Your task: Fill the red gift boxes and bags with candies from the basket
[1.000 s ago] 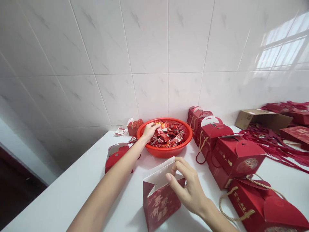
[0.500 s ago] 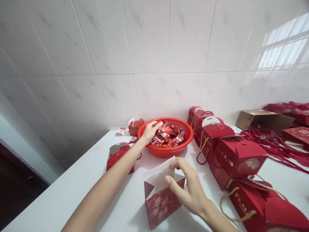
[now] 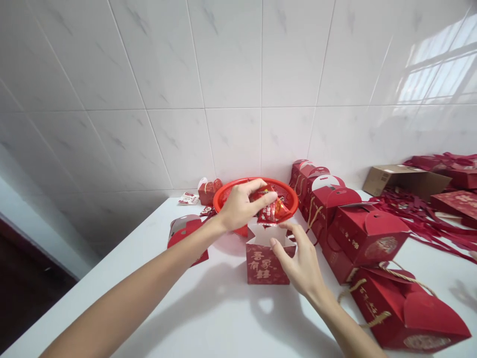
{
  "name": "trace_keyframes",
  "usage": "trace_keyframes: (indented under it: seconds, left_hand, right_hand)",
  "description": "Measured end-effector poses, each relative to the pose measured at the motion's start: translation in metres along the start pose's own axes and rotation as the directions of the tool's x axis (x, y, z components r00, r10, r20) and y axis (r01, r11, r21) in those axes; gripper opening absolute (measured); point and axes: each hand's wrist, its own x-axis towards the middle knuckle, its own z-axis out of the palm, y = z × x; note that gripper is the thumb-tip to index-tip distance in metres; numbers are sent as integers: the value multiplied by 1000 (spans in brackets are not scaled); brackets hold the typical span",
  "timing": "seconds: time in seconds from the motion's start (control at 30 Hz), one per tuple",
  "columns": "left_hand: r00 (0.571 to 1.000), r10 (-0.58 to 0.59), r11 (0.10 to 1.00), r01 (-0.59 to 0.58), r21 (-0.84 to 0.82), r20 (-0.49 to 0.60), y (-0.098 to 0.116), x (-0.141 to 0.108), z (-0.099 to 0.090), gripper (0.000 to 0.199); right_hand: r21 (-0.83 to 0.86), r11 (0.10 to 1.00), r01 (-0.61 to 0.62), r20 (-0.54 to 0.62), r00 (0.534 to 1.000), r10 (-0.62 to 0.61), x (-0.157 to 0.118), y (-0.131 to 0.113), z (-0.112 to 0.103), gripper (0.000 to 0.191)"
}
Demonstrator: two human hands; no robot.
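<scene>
My left hand [image 3: 244, 203] is closed, pinching small red-wrapped candy packets [image 3: 273, 208] between thumb and fingers. It holds them just above the open top of a red paper gift box [image 3: 266, 263] with gold characters and a white inside. The box stands upright on the table, its flaps raised. At the box's right side, my right hand [image 3: 300, 258] grips its upper rim, thumb in front and fingers behind. Right behind the box sits a red plastic basket [image 3: 219, 194], partly hidden by my left hand and the packets.
A row of closed red gift boxes [image 3: 367, 233] with rope handles runs along the right. Another red box [image 3: 190, 233] lies left of the basket. On the white table [image 3: 179, 318], a cardboard box [image 3: 404, 179] and dark red ribbons [image 3: 406, 214] lie far right; a tiled wall [image 3: 231, 144] rises behind.
My left hand has come out of the basket with candy packets and moved right, over the gift box. The gift box has turned face-on and shifted away from me with my right hand.
</scene>
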Motion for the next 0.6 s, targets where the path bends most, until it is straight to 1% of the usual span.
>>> trace_keyframes:
  seconds: [0.1,0.2,0.27,0.37,0.47,0.53,0.6]
  left_hand:
    - [1000,20,980,-24,198,24,-1,-12,5,30]
    - [994,-23,937,-14,348,104,-4,-16,6,27]
    - [987,-33,909,-36,414,156,-6,-18,6,22]
    - [980,7,891,-96,443,198,-8,-21,6,22]
    - [978,34,902,-119,414,207,-8,-23,2,23]
    - [985,42,917,-104,386,168,-8,-22,-4,23]
    - [995,39,924,-71,375,92,-12,-17,-15,24]
  right_hand:
    - [16,1000,-7,13,1000,7,1,-1,0,29]
    - [42,999,-30,2,1000,30,1,0,1,36]
    - [60,998,-36,6,999,36,1,1,1,38]
    - [66,997,-43,31,999,41,0,3,1,37]
    - [60,997,-54,36,998,52,-1,3,1,38]
    - [48,997,-54,21,998,53,-1,4,1,37]
    - [39,998,-44,4,999,44,-1,4,1,35]
